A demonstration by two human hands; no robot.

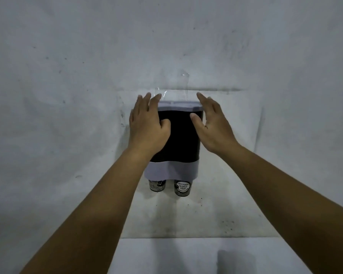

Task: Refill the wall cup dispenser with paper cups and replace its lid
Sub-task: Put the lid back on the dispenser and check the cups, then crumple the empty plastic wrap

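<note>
- A pale, stained wall [67, 95] is seen across almost the whole view, with small dark specks scattered over it.
- A lighter ledge or surface [186, 254] is seen low in the view, below the wall, well under the hands.
- The wall cup dispenser [179, 139] is mounted upright on the wall at the centre; its front is dark, and a pale band [178, 172] is wrapped round its lower part.
- Two bare forearms are reached up from the lower corners toward the dispenser.
- The left hand [147, 127] is laid against the dispenser's upper left side, fingers spread and pointing up, thumb pressed on the dark front; nothing is gripped, the hand being flat and wide open.
- The right hand [212, 125] is held at the upper right side, fingers extended upward, thumb near the dark front; whether the palm touches the dispenser cannot be told. It is likewise open, with nothing held in it.
- The pale lid [177, 105] is seated across the top of the dispenser, between the fingertips of the two hands.
- Clear tape or film [183, 82] is seen stuck to the wall just above the lid.
- Two paper cups are seen protruding from the underside, side by side: the left cup [156, 185] and the right cup [183, 188], which bears a round printed label.
</note>
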